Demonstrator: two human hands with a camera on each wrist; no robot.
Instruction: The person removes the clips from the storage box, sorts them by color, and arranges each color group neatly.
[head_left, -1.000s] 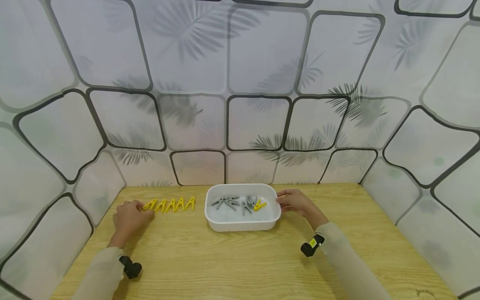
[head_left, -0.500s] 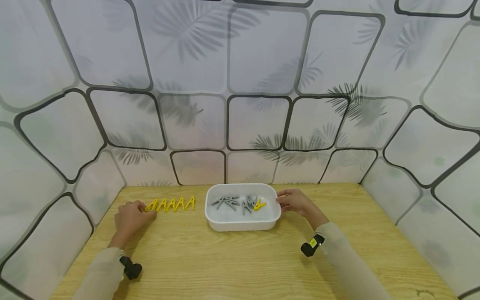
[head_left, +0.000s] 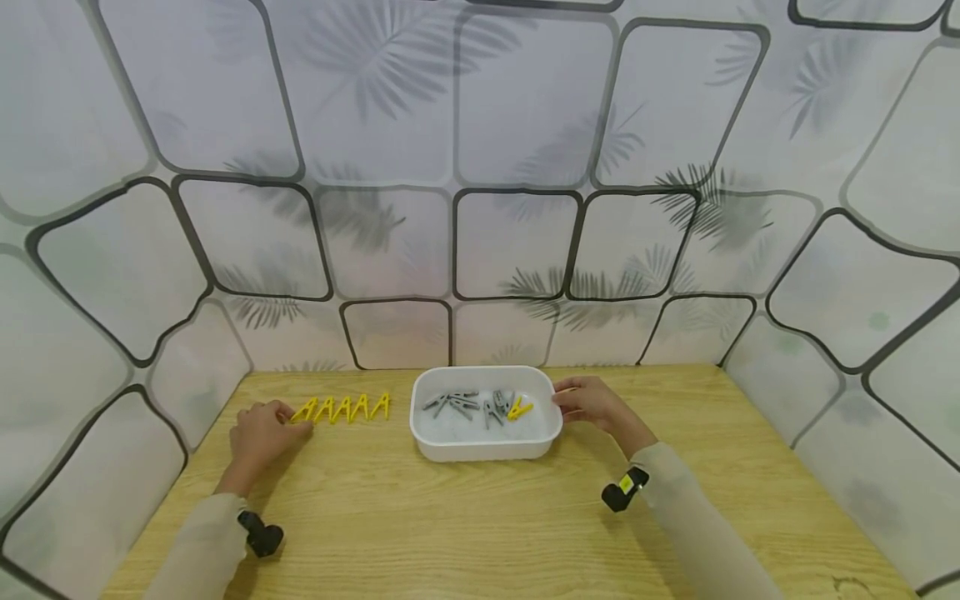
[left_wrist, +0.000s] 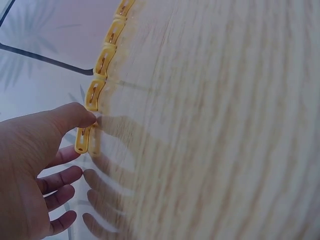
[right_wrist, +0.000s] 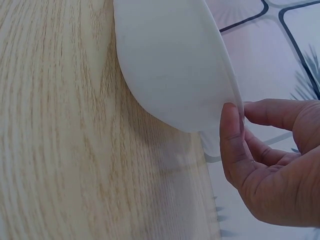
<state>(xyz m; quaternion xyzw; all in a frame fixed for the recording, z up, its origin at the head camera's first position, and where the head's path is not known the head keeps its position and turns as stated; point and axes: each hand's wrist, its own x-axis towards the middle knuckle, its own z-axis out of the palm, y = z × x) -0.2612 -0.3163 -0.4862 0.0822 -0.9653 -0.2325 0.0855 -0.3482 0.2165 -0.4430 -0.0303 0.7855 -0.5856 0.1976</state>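
Note:
My left hand (head_left: 264,433) is at the left end of a row of several yellow clothespins (head_left: 342,408) standing on the table like small letter As. Thumb and forefinger pinch the leftmost clothespin (left_wrist: 82,140), as the left wrist view shows; the other fingers are spread below it. A white plastic basin (head_left: 483,452) sits at the middle of the table's back part. My right hand (head_left: 596,408) holds its right rim, thumb and fingers on either side of the wall (right_wrist: 170,65). Inside lie several grey clothespins (head_left: 459,403) and one yellow clothespin (head_left: 519,408).
The wood-grain table (head_left: 450,533) ends at a patterned wall covering (head_left: 517,250) behind the basin, which also runs along both sides. A small black camera (head_left: 260,533) is strapped to the left wrist, another black camera (head_left: 625,490) to the right.
The left hand has shifted slightly right with the leftmost yellow clothespin, closer to its neighbour. The right hand and the basin have stayed in place.

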